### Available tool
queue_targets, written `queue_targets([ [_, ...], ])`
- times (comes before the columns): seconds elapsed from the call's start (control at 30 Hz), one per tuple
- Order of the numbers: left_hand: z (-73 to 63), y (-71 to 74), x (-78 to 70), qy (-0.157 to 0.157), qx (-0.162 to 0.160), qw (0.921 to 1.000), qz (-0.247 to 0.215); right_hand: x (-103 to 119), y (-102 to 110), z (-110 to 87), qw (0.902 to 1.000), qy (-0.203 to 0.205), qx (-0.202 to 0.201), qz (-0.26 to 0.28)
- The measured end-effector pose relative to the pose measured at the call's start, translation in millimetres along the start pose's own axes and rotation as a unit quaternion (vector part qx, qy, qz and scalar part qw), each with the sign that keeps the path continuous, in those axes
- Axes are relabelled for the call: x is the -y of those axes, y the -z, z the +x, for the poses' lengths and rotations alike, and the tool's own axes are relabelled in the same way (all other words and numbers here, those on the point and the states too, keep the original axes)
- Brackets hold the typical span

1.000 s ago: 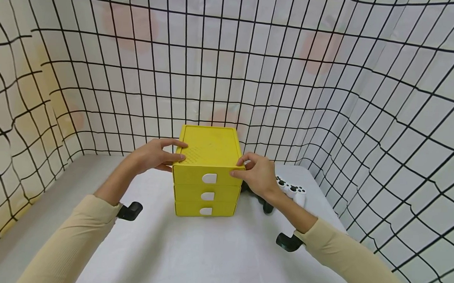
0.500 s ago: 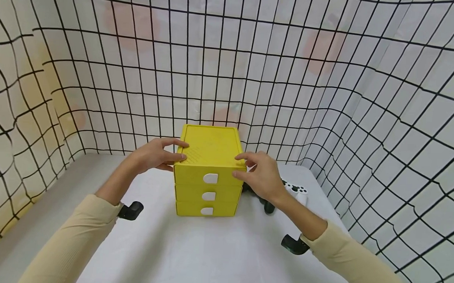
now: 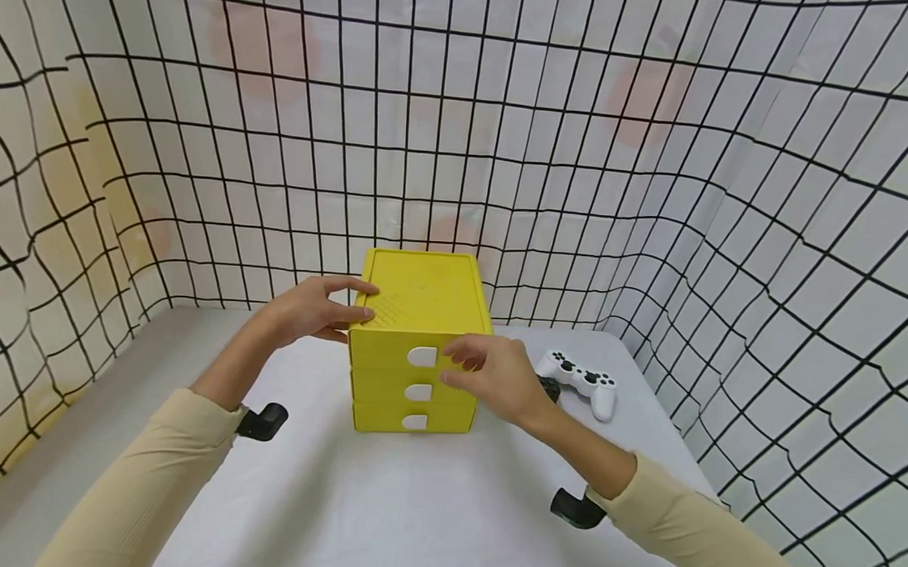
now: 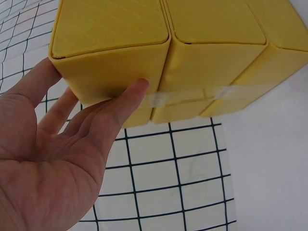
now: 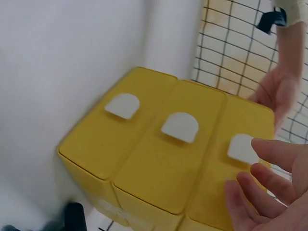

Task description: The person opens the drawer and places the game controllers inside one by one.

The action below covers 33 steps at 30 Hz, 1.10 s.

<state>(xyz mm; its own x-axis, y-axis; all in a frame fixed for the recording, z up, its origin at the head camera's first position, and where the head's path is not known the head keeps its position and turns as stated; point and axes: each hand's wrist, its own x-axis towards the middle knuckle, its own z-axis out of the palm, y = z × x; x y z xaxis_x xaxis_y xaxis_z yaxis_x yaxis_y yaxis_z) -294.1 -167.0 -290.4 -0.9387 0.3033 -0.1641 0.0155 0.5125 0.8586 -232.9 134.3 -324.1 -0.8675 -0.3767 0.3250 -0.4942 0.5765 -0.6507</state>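
Observation:
A yellow box of three stacked drawers (image 3: 427,287) stands on the white table, its drawers closed. Each drawer front bears a white rounded tab; the top tab (image 3: 421,357) is nearest my right hand (image 3: 499,375). That hand hovers in front of the top drawer's right half, fingers loosely bent and holding nothing; in the right wrist view its index fingertip overlaps the tab (image 5: 242,148). My left hand (image 3: 303,312) rests on the box's upper left edge, thumb and index finger on top. In the left wrist view, other fingers (image 4: 115,113) press the side wall.
A white game controller (image 3: 580,383) lies right of the box. Beside it a black object (image 3: 550,389) is mostly hidden by my right hand. Black-gridded netting (image 3: 446,162) and white cloth rise behind the box and on both sides.
My right hand has left the box's upper right edge and moved down and left in front of the top drawer. The left hand stays where it was on the box.

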Motion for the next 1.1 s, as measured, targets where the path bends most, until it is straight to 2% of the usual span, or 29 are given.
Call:
queue_targets([
  [0.4,0.2,-0.5,1.5,-0.002,0.001,1.0000,-0.002,-13,-26,2.8,0.9976,-0.031,0.061,-0.009],
  [0.8,1.2,1.3,-1.6,-0.011,-0.002,0.9999,0.009,-17,-38,9.1,0.9966,-0.033,0.075,-0.010],
  [1.1,-0.6,-0.4,-0.5,-0.005,-0.003,1.0000,0.004,-24,-46,12.7,0.9975,-0.039,0.057,0.014],
])
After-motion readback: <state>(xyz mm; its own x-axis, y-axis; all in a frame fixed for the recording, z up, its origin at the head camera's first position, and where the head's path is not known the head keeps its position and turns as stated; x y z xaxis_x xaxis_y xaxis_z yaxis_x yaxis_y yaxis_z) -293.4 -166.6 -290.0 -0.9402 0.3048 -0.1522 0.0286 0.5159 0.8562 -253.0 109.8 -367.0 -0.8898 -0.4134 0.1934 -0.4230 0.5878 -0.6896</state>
